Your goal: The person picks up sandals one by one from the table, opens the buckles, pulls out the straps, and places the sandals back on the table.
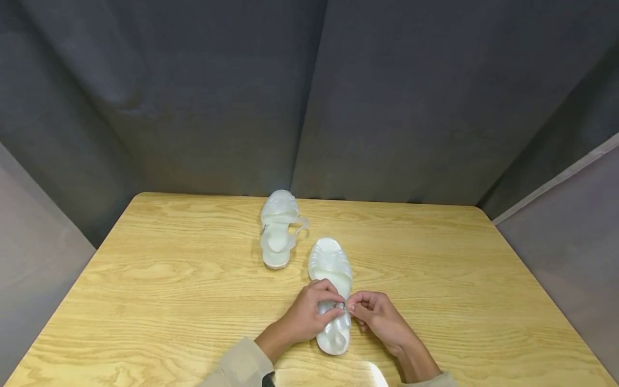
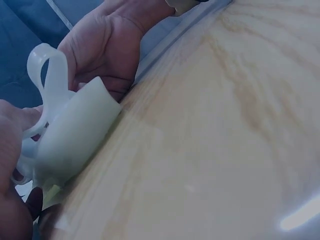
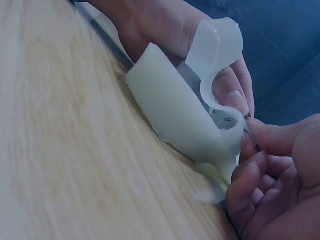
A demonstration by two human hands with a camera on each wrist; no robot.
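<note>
Head cam had both hands meeting over the near jelly sandal [image 1: 331, 290], which lay flat on the wooden table [image 1: 145, 301], toe pointing away, heel toward the person. Left hand [image 1: 309, 314] curled over the sandal's left side at the ankle strap, fingers wrapped and pinching round the buckle [image 1: 340, 306]. I read that as steadying the shoe so the strap didn't flop. Right hand [image 1: 374, 314] came in from the other side, thumb and forefinger pinched tight on the strap end right at that buckle, other fingers curled under.

Right wrist cam backed it up: strap loop [image 3: 215, 55] standing up off the heel, fingertips [image 3: 260, 135] pressed vs. the small metal piece.

Around it: 2nd sandal [image 1: 278, 231] sat farther back and to the left, well apart, strap sticking out to its right. Dark fabric backdrop [image 1: 309, 97] behind the table. Nothing crowded the hands; only their own fingers hid the buckle detail.
</note>
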